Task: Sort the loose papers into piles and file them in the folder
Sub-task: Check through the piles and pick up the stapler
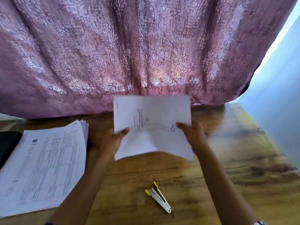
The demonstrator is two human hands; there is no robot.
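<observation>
Head view: in the middle of the frame, both hands hold a white paper (152, 114) up off the wooden tabletop (235, 159). Its far edge stands against the foot of a pink patterned curtain (129, 46) that fills the upper frame. The paper is blurred, with faint dark lines near its centre. Whether it is one sheet or several cannot be told.

The left hand (112, 138) has its grip pinched on the paper's left edge, thumb on the near face and fingers hidden behind. The right hand (193, 133) pinches the right edge the same way.

At the left of the frame a pile of printed papers (43, 166) lies flat on the tabletop, its sheets slightly fanned at the far corner. A black object (8, 143) at the left edge is partly covered by the pile.

In the lower centre, between the forearms, a white and yellow stapler (159, 198) lies well apart from the held paper. A pale wall (282, 82) shows at the right edge.
</observation>
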